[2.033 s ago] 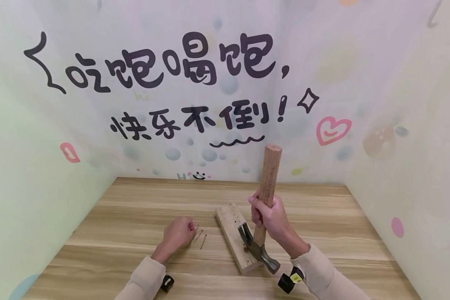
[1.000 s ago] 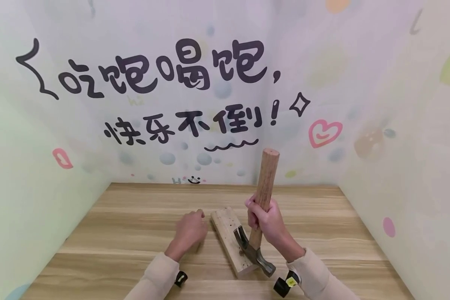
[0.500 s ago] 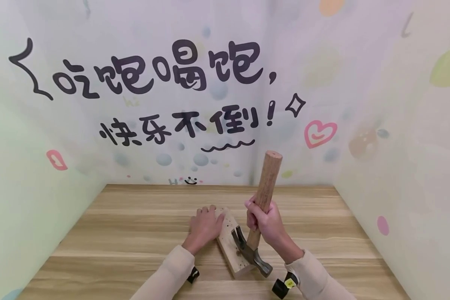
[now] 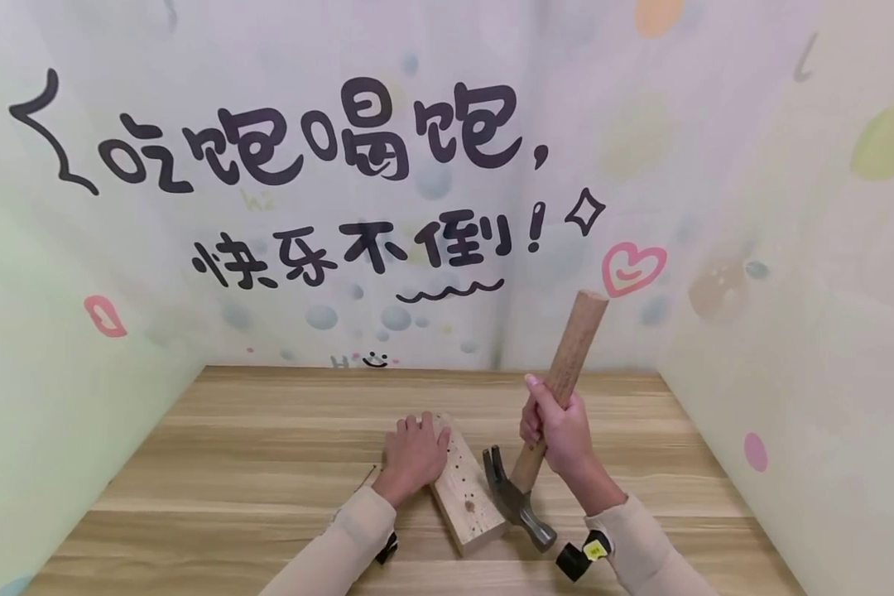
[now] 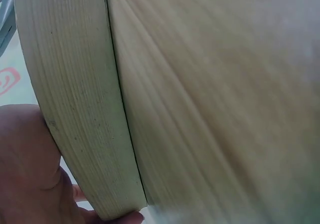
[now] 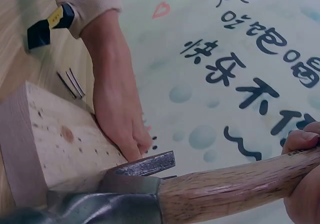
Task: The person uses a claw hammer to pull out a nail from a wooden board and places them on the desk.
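Observation:
A pale wooden block (image 4: 468,497) dotted with small dark holes lies slanted on the table. My left hand (image 4: 415,454) holds its far end, the thumb on the top face and the other fingers around the far left edge. In the left wrist view the block's long side (image 5: 82,98) shows, with fingertips curled at its end. My right hand (image 4: 559,430) grips the wooden handle of a claw hammer (image 4: 517,501) partway along. The hammer's head is low, just right of the block, and the handle leans up to the right. Loose nails (image 6: 75,82) lie left of the block.
The wood-grain table (image 4: 268,430) is bounded by a printed back wall (image 4: 447,331) and two side walls. A black camera (image 4: 577,563) sits on the right wrist, another under the left sleeve (image 4: 343,538). That sleeve partly hides the nails in the head view.
My left hand has moved right, from beside the nails onto the far end of the block. The hammer has shifted right, off the block's top, and its handle leans further right.

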A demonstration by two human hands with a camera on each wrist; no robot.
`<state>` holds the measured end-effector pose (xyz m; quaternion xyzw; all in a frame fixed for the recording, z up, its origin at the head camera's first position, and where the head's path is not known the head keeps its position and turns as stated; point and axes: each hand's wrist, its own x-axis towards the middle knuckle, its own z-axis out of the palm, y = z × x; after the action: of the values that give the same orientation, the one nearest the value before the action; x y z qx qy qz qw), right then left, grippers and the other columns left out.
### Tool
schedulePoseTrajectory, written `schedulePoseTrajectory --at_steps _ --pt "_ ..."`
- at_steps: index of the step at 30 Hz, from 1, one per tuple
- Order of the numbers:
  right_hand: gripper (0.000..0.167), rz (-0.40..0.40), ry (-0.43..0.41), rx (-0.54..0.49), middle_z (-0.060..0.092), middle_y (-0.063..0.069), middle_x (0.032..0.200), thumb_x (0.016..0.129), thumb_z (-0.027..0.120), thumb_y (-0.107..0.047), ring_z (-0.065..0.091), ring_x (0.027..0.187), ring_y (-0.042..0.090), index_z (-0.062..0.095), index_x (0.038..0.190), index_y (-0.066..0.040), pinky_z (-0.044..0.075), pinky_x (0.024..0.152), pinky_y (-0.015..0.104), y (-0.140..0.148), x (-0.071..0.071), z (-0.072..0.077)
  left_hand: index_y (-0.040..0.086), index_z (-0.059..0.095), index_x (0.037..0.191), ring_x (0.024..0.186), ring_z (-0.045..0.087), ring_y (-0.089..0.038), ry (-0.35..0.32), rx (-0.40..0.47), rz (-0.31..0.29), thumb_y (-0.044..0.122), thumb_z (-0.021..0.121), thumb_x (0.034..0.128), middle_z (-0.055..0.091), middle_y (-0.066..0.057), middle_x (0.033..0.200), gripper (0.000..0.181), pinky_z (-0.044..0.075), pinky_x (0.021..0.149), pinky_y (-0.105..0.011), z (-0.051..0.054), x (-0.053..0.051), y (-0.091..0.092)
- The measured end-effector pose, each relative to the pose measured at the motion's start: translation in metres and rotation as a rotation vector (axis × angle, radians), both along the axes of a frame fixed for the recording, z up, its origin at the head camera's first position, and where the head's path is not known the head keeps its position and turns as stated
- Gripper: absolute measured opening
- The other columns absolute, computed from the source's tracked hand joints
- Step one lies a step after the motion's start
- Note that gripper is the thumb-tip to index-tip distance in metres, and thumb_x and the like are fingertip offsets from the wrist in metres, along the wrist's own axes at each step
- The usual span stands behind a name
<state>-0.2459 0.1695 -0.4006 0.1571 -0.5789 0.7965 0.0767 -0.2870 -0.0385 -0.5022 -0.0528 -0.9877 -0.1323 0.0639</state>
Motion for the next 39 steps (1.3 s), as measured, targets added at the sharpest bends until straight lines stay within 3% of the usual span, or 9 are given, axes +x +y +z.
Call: schedulePoseTrajectory --at_steps 9,20,32,39 --pt "0.046 -0.042 -0.102 -0.011 0.038 -0.002 0.049 0.102 0.056 -0.026 0.037 0.039 0.009 0.04 0.064 -0.008 0.034 0.04 0.022 0.026 -0.01 -0.012 0.001 0.052 0.124 0.101 0.055 -0.038 -0.008 0.001 0.004 0.044 0.04 0.1045 0.057 -0.023 0.107 0.049 0.045 0.081 -0.054 0.004 0.001 -0.002" --pt "0.044 -0.069 -0.18 -0.05 0.039 -0.004 0.049 0.101 0.059 -0.028 0.037 0.039 0.007 0.041 0.065 -0.01 0.033 0.041 0.021 0.034 -0.017 -0.027 0.001 0.054 0.123 0.098 0.056 -0.039 0.002 0.012 0.005 0.044 0.04 0.1044 0.058 -0.024 0.105 0.049 0.045 0.08 -0.055 0.004 0.003 -0.004" --pt "0.041 -0.049 -0.26 -0.12 0.038 -0.004 0.05 0.102 0.057 -0.028 0.035 0.04 0.007 0.043 0.067 -0.012 0.032 0.041 0.021 0.041 -0.024 -0.042 0.0 0.053 0.129 0.101 0.057 -0.039 -0.016 0.005 0.003 0.044 0.04 0.1047 0.058 -0.024 0.109 0.052 0.046 0.082 -0.055 0.005 0.005 -0.003" --pt "0.035 0.011 -0.306 -0.127 0.04 -0.004 0.052 0.105 0.049 -0.027 0.038 0.042 0.009 0.045 0.073 -0.013 0.035 0.042 0.023 0.056 -0.034 -0.051 0.0 0.051 0.132 0.106 0.056 -0.04 -0.029 0.015 0.002 0.045 0.038 0.105 0.057 -0.025 0.114 0.054 0.046 0.086 -0.057 0.002 0.004 -0.002"
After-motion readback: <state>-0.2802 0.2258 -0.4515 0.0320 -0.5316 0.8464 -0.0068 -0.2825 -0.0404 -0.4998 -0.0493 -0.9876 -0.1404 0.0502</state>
